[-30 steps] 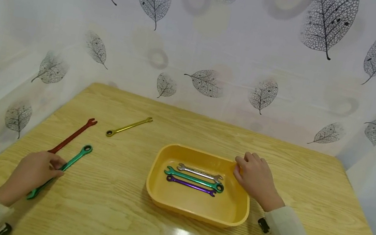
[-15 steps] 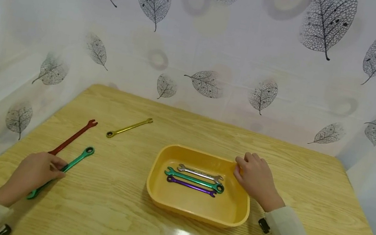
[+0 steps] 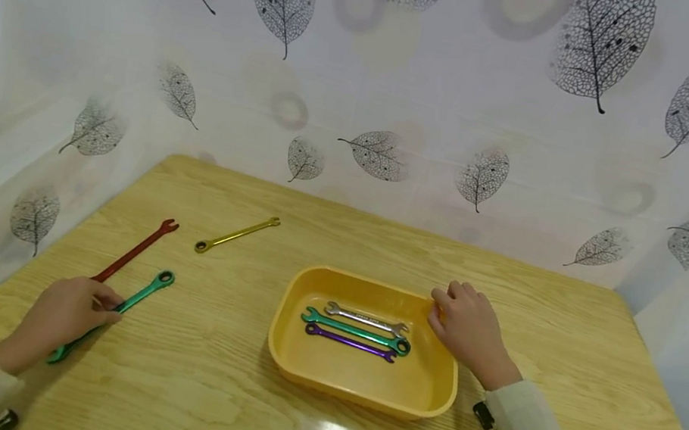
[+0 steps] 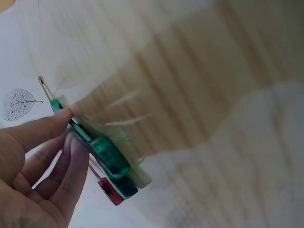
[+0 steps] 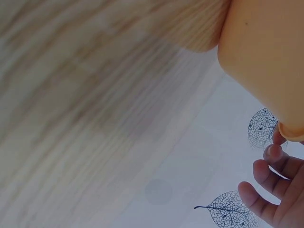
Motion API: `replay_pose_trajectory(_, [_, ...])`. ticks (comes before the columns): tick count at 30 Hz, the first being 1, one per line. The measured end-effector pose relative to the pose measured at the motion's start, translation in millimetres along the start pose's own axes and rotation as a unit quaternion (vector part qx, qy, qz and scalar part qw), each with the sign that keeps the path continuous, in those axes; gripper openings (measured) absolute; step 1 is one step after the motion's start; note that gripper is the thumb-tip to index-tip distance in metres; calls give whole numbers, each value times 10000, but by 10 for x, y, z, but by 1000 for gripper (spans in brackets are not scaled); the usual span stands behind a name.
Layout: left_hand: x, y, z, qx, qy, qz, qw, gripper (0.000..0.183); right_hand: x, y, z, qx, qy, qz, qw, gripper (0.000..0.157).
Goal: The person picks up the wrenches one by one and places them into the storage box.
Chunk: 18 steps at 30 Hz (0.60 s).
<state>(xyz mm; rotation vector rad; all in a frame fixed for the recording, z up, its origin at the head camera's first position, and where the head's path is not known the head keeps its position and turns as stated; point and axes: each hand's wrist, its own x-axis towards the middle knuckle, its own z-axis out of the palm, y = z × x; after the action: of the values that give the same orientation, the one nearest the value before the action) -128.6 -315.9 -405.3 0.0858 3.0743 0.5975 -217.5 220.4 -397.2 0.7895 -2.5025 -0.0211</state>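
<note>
My left hand (image 3: 65,316) pinches a green combination wrench (image 3: 142,292) near its middle, between thumb and fingers. Its ring end points away from me, and part of its shaft is hidden by the hand. In the left wrist view the green wrench (image 4: 110,156) crosses the fingertips. Beside it a red wrench (image 3: 135,251) lies on the table, its near end behind the hand. My right hand (image 3: 469,329) holds the far right corner of a yellow plastic tub (image 3: 354,394). In the right wrist view, its fingers (image 5: 273,154) curl at the tub's rim.
Inside the tub lie a silver wrench (image 3: 367,319), a second green wrench (image 3: 355,329) and a purple wrench (image 3: 350,342), roughly side by side. A yellow wrench (image 3: 237,234) rests on the wooden table (image 3: 205,375) at the back left. Leaf-print cloth (image 3: 381,83) surrounds the table.
The ring end of the green wrench in my left hand has swung very slightly to the right. My right hand and the tub have stayed put.
</note>
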Motion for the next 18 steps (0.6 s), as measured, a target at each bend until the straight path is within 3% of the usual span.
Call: replay_pose_trajectory(18, [-7,-46,5,-266,-61,175,9995,20,-4,6,8,82,49,-30,9999,8])
